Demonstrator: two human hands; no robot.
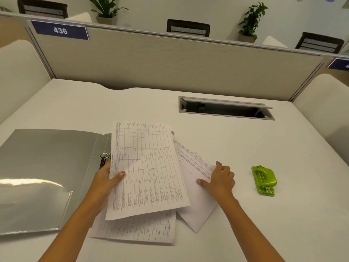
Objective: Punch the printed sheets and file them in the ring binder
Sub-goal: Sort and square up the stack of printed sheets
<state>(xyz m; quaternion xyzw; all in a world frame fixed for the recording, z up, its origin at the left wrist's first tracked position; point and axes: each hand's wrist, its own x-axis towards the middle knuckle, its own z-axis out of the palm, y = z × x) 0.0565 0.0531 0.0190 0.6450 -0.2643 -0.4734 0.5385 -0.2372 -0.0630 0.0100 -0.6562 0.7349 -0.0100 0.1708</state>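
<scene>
- The left hand (106, 179) pinched the top white printed sheet (147, 167), thumb on top.
- The right hand (220, 181), fingers curled, rested on a tilted white sheet (194, 205); whether it gripped the sheet could not be told.
- An open grey ring binder (47, 167) lay at the sheets' nine o'clock.
- A small green hole punch (264, 180) sat at the right hand's three o'clock.

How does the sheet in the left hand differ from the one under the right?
The left sheet, gripped at its edge by the left hand, lies topmost and is filled with a printed table. The right sheet, touched by the right hand, is partly covered, skewed, and mostly blank. Both are white printed paper.
</scene>
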